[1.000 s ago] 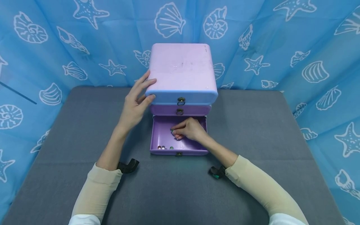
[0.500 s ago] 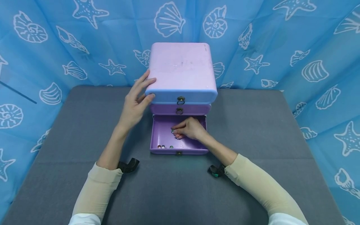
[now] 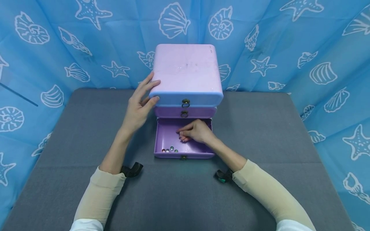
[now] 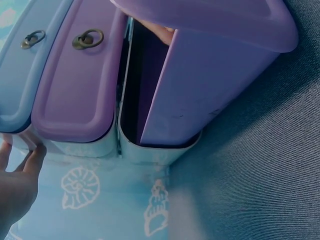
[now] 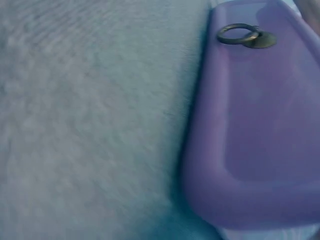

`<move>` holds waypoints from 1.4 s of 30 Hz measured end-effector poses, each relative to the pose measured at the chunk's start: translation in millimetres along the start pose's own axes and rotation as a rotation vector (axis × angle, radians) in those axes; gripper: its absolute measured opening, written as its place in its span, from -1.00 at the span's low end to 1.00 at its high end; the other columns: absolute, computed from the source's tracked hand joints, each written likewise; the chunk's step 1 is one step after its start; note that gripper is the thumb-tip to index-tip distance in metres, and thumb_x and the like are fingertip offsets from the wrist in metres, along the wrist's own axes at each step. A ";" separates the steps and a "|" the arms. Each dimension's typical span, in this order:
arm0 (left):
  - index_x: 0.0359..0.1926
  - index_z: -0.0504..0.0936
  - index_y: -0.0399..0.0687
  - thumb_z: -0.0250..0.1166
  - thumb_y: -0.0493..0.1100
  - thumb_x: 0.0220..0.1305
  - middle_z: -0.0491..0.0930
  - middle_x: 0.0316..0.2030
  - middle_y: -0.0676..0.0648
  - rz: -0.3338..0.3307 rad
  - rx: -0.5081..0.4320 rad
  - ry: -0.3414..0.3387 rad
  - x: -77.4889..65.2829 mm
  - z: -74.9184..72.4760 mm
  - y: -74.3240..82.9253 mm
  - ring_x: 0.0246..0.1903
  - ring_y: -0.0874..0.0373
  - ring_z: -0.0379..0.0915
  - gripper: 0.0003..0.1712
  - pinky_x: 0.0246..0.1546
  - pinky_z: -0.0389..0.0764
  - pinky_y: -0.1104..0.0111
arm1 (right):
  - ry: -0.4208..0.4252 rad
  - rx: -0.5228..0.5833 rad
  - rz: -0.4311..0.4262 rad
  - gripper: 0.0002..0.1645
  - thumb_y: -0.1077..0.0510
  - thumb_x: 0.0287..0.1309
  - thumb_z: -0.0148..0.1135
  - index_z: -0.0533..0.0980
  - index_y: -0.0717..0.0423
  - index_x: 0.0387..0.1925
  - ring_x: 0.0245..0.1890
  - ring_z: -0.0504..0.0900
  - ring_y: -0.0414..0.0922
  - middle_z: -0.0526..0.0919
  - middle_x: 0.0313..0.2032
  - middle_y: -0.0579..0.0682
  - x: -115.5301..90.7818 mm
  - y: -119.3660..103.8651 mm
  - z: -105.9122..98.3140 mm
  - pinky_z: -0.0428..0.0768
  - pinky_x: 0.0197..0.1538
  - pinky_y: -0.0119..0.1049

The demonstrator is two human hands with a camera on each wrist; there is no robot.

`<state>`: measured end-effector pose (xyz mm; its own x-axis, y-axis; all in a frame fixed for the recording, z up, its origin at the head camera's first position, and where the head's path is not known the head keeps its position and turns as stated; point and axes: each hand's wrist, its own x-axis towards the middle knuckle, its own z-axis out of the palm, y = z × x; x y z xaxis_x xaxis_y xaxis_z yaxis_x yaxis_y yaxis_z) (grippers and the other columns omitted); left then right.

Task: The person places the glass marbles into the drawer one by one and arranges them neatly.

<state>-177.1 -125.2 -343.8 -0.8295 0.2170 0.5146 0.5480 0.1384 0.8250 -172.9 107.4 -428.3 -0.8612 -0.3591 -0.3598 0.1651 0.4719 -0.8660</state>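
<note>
A small pink-topped chest of drawers (image 3: pixel 186 69) stands at the table's back. Its lowest purple drawer (image 3: pixel 170 156) is pulled out. Several small glass marbles (image 3: pixel 171 148) lie inside near the drawer's front wall. My left hand (image 3: pixel 137 109) rests on the chest's left front corner, fingers stretched out along the side and top, thumb on the front. Over the open drawer is my right hand (image 3: pixel 199 131), thumb and fingertips close together and the other fingers bent under; I cannot tell whether they still hold a marble. Part of that hand shows above the drawer wall (image 4: pixel 210 90) in the left wrist view.
Above the open drawer, the purple middle drawer (image 3: pixel 185 112) and blue top drawer (image 3: pixel 166 100) are closed, each with a ring pull. Grey cloth (image 3: pixel 179 195) covers the table. A blue seashell curtain (image 3: pixel 190 19) hangs close behind. Black wrist straps (image 3: pixel 132 170) stick out from the forearms.
A marble pinched in my right fingertips has come loose and now lies near the others at the drawer's front. The right hand has barely shifted; the left keeps still.
</note>
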 end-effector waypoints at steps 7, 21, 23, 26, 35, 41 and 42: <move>0.29 0.40 -0.41 0.15 -0.46 0.38 0.10 0.49 -0.25 -0.006 -0.017 0.008 -0.9 1.2 8.7 0.48 0.01 0.03 -0.53 0.31 0.29 -0.13 | 0.010 -0.016 -0.116 -0.75 0.22 0.31 0.27 0.68 0.24 -0.04 -0.35 0.77 0.01 0.78 -0.38 0.01 -19.4 -6.3 -13.3 0.72 -0.19 -0.16; 0.30 0.39 -0.42 0.14 -0.49 0.37 0.09 0.49 -0.26 0.011 -0.023 0.018 -2.8 3.0 7.5 0.48 0.01 0.03 -0.51 0.32 0.29 -0.12 | 0.009 0.036 -0.271 -0.71 0.18 0.33 0.27 0.67 0.26 -0.01 -0.29 0.75 0.04 0.78 -0.27 0.09 -58.0 2.4 -19.3 0.70 -0.12 0.00; 0.30 0.40 -0.41 0.14 -0.49 0.36 0.10 0.49 -0.25 0.009 -0.019 0.017 -2.7 2.9 7.9 0.48 0.01 0.03 -0.51 0.31 0.29 -0.13 | 0.008 0.074 -0.286 -0.71 0.20 0.33 0.26 0.66 0.30 -0.01 -0.28 0.75 0.07 0.76 -0.26 0.16 -65.0 2.5 -19.4 0.69 -0.12 0.03; 0.30 0.41 -0.39 0.15 -0.48 0.37 0.11 0.49 -0.24 0.001 -0.013 0.018 -2.6 2.6 7.8 0.48 0.03 0.03 -0.52 0.32 0.30 -0.12 | -0.002 0.127 -0.301 -0.70 0.22 0.33 0.26 0.64 0.36 -0.01 -0.25 0.72 0.19 0.74 -0.24 0.26 -74.4 2.0 -19.8 0.68 -0.12 0.04; 0.29 0.41 -0.40 0.15 -0.48 0.37 0.11 0.49 -0.25 0.001 -0.003 0.018 -2.6 2.9 8.1 0.48 0.02 0.02 -0.52 0.32 0.29 -0.14 | -0.026 0.173 -0.281 -0.73 0.24 0.33 0.25 0.65 0.32 -0.03 -0.24 0.74 0.09 0.73 -0.22 0.28 -98.4 0.7 -17.0 0.69 -0.12 0.02; 0.30 0.41 -0.38 0.15 -0.46 0.38 0.11 0.49 -0.24 0.002 -0.008 0.016 -1.7 3.1 8.2 0.48 0.02 0.03 -0.52 0.31 0.29 -0.16 | -0.075 0.245 -0.284 -0.72 0.27 0.34 0.23 0.62 0.41 -0.02 -0.21 0.72 0.20 0.70 -0.18 0.36 -109.5 4.4 -9.8 0.68 -0.13 0.03; 0.30 0.41 -0.38 0.15 -0.46 0.38 0.10 0.49 -0.24 0.003 -0.009 0.016 -1.5 3.0 8.3 0.48 0.01 0.03 -0.52 0.30 0.29 -0.16 | -0.086 0.254 -0.286 -0.71 0.27 0.34 0.22 0.61 0.42 -0.02 -0.21 0.72 0.20 0.70 -0.17 0.37 -110.9 5.6 -8.2 0.69 -0.13 0.02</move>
<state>-170.9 -121.5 -338.4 -0.8295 0.2019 0.5207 0.5495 0.1288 0.8255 -80.4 156.5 -390.4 -0.8478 -0.5188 -0.1096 0.0470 0.1323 -0.9901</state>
